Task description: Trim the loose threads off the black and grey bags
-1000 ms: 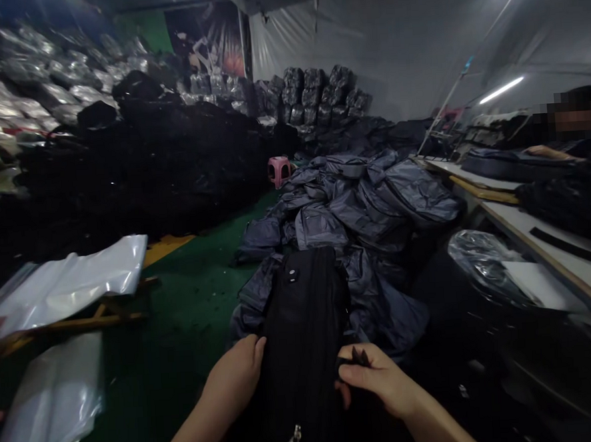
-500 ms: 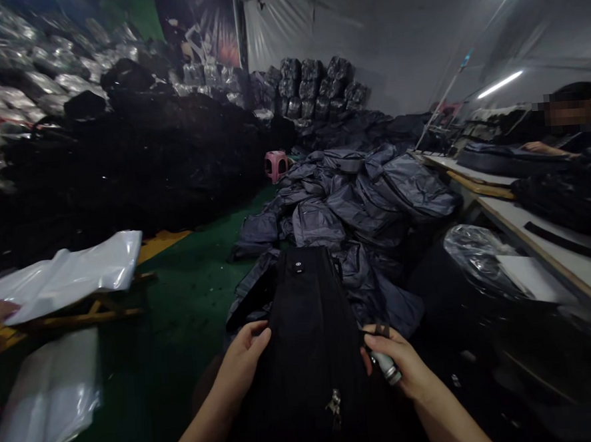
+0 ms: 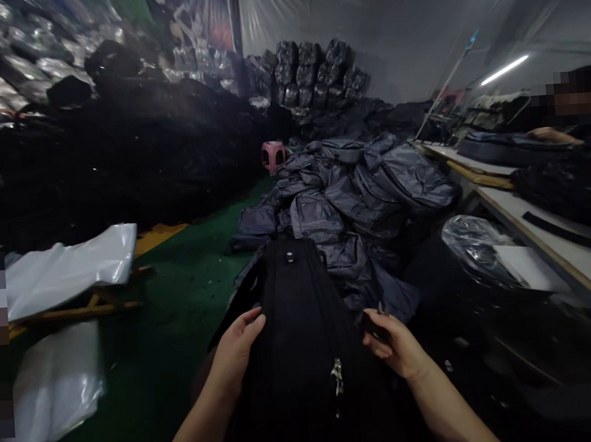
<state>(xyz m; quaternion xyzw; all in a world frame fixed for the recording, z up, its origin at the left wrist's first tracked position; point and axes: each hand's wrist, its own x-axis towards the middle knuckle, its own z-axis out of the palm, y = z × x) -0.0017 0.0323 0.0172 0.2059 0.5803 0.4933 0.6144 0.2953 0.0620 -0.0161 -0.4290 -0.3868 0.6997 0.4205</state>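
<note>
A black bag (image 3: 296,321) stands out in front of the person, between the two hands, its far end against a heap of grey bags (image 3: 354,201). The left hand (image 3: 243,344) grips its left edge, thumb on top. The right hand (image 3: 396,343) is closed around a small dark tool (image 3: 377,326) (too dim to identify) beside the bag's right side; whether it touches the fabric, I cannot tell. A silver zip pull (image 3: 338,377) lies on the near part.
</note>
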